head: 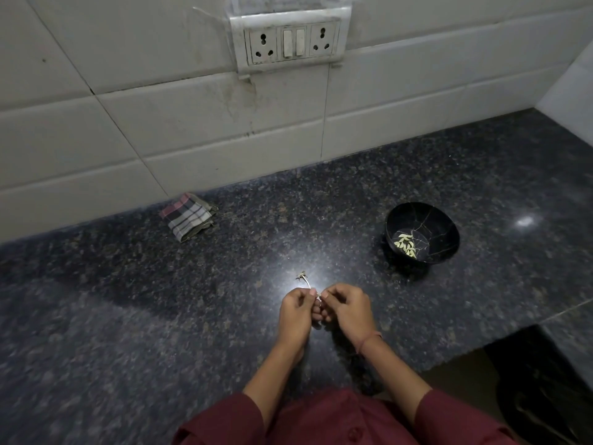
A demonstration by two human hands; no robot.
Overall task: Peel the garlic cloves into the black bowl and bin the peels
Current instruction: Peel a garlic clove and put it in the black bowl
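- A garlic piece [317,294] is held between the fingertips of the left hand [296,313] and the right hand [348,308], just above the surface [128,316], near its front edge.
- Both grips are narrow: thumb and forefinger of each hand are pinched on the piece, the other fingers curled beneath.
- A thin dry stalk [304,278] with a tufted end is seen rising up and to the left from the piece.
- Handling, as judged: very light; the skin papery, apt to tear and cling; the clove under it firm, slick once bare. Hold is best taken at the stalk end, where the skin sits loose.
- Look: pale, whitish. How much skin is left cannot be told.
- The black bowl [449,226] stands well apart to the right, pale lines across its inside, with a small heap of peeled cloves [406,244] in it.
- 1 dark container [545,403] is noted below the surface edge, possibly the bin.
- 1 checked cloth [187,216] lies folded by the wall.
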